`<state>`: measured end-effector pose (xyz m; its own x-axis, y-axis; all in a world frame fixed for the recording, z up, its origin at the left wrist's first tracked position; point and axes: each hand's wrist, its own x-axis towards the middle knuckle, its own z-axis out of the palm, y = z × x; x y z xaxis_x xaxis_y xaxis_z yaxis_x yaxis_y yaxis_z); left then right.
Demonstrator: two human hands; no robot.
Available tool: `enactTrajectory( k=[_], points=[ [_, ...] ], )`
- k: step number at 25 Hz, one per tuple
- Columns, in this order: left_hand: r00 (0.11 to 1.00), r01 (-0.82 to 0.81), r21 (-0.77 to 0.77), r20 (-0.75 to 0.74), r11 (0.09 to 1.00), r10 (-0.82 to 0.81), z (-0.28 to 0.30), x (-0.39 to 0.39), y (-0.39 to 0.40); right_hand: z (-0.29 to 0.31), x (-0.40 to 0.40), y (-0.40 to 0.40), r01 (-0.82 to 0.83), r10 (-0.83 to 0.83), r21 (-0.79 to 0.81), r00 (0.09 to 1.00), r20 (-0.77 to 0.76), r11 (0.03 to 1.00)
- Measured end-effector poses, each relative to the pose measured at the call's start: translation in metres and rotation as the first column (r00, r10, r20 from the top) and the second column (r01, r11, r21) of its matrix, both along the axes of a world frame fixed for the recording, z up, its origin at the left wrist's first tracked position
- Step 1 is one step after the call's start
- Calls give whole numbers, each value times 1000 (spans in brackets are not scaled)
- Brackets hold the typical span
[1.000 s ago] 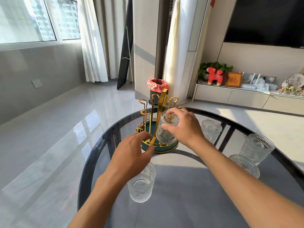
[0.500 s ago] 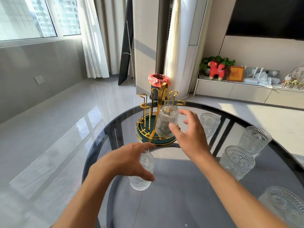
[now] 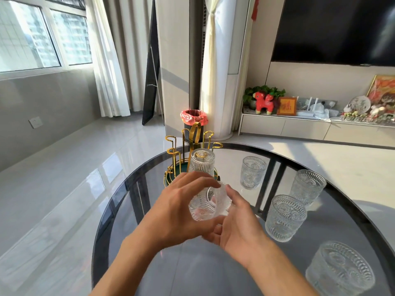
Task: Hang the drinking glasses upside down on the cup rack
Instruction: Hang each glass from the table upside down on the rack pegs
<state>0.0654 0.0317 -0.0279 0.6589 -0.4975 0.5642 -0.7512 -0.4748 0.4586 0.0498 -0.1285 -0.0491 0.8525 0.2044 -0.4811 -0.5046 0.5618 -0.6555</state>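
Observation:
A gold wire cup rack [image 3: 190, 144] on a green round base stands at the far side of the dark glass table [image 3: 352, 199]. One ribbed glass [image 3: 202, 162] hangs upside down on a rack peg. My left hand [image 3: 177, 208] grips a second ribbed glass [image 3: 208, 202], tilted on its side above the table in front of the rack. My right hand [image 3: 237, 223] touches that glass from the right and below, fingers cupped around it.
Several upright glasses stand on the table's right side: one [image 3: 252, 171] near the rack, one [image 3: 306, 188] farther right, one [image 3: 285, 217] closer, one [image 3: 339, 272] at the near right. A bin with a red bag [image 3: 194, 120] stands on the floor behind the rack.
My right hand let go of the glass now hanging on the rack and came back. My left hand lifted the near glass off the table and tilted it; both hands now meet on it.

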Motion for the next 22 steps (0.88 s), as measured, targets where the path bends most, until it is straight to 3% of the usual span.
enactTrajectory(
  k=[3,6,9,12,15,18,22],
  points=[
    [992,-22,-148,-124,989,3,10,15,-8,20,17,-22,85,-73,-122,992,102,989],
    [978,-187,-215,-129,959,162,27,58,-7,43,48,-39,291,-205,-330,940,272,898],
    [961,-274,-14,-36,962,273,34,109,-7,61,88,-45,572,-240,-529,788,567,627],
    [955,-290,200,3,936,295,29,150,-8,62,127,-47,729,28,-586,618,786,354],
    [957,-289,199,80,936,279,23,166,-5,50,154,-52,731,304,-670,613,729,130],
    [950,-295,135,150,946,275,18,171,-2,32,169,-53,661,378,-742,663,646,108],
    [955,-282,103,126,954,269,17,172,-4,9,174,-52,592,455,-800,688,566,100]
  ],
)
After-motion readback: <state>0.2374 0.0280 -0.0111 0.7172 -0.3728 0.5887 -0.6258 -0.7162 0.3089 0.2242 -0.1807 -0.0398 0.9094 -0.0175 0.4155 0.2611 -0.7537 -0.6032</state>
